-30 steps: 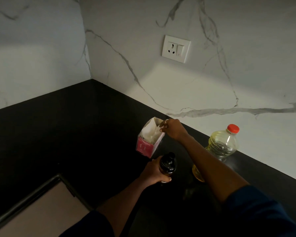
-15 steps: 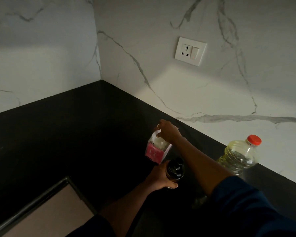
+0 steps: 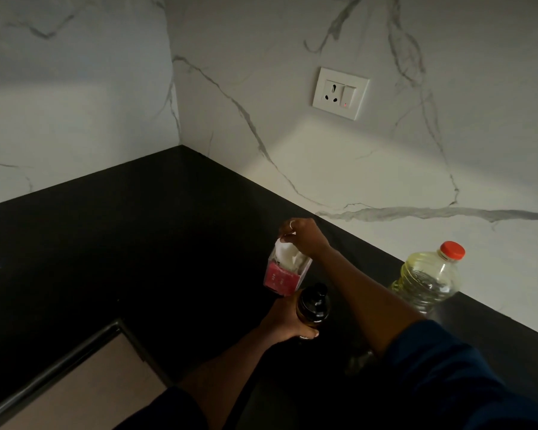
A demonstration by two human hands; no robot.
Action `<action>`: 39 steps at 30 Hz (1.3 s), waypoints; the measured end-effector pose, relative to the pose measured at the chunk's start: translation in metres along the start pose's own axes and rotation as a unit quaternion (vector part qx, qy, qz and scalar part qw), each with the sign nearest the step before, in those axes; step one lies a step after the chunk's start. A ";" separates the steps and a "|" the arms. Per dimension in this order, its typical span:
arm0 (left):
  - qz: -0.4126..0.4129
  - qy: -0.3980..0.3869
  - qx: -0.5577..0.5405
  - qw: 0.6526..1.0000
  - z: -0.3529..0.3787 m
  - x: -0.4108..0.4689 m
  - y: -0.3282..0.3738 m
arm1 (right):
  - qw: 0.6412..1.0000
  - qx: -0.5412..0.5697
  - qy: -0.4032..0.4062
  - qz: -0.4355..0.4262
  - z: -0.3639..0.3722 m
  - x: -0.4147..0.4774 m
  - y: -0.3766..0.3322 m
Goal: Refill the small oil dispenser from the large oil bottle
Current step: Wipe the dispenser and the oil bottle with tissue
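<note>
A white tissue [image 3: 288, 255] is pinched between the fingertips [image 3: 284, 233] of the right hand [image 3: 305, 235], the fingers being drawn together above the open top of a pink tissue box [image 3: 281, 277]. A ring is visible on one finger of that hand. The right forearm is extended across the frame from the lower right, and a dark blue sleeve [image 3: 454, 377] is seen over the upper arm.

The fingers of the left hand [image 3: 284, 322] are curled around the body of the small oil dispenser [image 3: 312, 304], with the thumb pressed against its lower front. The dispenser (dark, with a black cap) is held upright on the black countertop [image 3: 137, 243], just in front of the tissue box; whether the two are touching cannot be told.

The large oil bottle [image 3: 429, 277] is located to the right of the right forearm, well apart from both hands, close to the marble backsplash [image 3: 323, 169]. It is closed with a red cap [image 3: 453, 250], and yellow oil is visible inside the clear plastic; its lower part is hidden by the arm.

A white wall socket with switch [image 3: 340, 93] is mounted on the backsplash above the hands. A recessed, dark-framed panel [image 3: 84, 377] is set into the countertop at lower left.
</note>
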State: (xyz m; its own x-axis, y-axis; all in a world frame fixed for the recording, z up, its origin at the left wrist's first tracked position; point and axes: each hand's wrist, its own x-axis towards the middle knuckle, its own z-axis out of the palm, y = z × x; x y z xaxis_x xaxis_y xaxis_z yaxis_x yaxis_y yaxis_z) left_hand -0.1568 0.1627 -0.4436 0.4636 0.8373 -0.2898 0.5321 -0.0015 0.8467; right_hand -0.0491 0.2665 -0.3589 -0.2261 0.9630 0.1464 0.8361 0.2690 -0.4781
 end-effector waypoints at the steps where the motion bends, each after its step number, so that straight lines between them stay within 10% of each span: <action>1: 0.001 0.000 -0.001 1.000 0.000 0.000 0.000 | 1.000 0.017 0.008 0.014 -0.001 -0.001 0.001; 14: 0.005 0.011 -0.016 1.000 0.003 0.000 -0.001 | 0.912 0.310 0.219 0.155 -0.050 -0.030 -0.001; 23: -0.001 0.018 -0.007 1.000 0.006 -0.003 -0.002 | 0.824 0.485 0.171 0.238 -0.073 -0.064 0.006; 31: -0.003 0.047 -0.024 0.999 0.013 -0.008 -0.003 | 0.948 0.077 0.280 0.129 -0.079 -0.112 -0.001; 39: 0.007 0.091 -0.035 0.995 0.023 -0.016 0.001 | 0.987 0.010 0.095 0.127 -0.022 -0.172 -0.016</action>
State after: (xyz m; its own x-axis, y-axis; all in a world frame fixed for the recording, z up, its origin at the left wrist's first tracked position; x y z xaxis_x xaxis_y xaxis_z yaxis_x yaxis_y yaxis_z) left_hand -0.1478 0.1365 -0.4484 0.3319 0.9223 -0.1978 0.4734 0.0186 0.8807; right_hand -0.0130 0.0957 -0.3575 0.0895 0.9800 0.1777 0.8433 0.0204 -0.5371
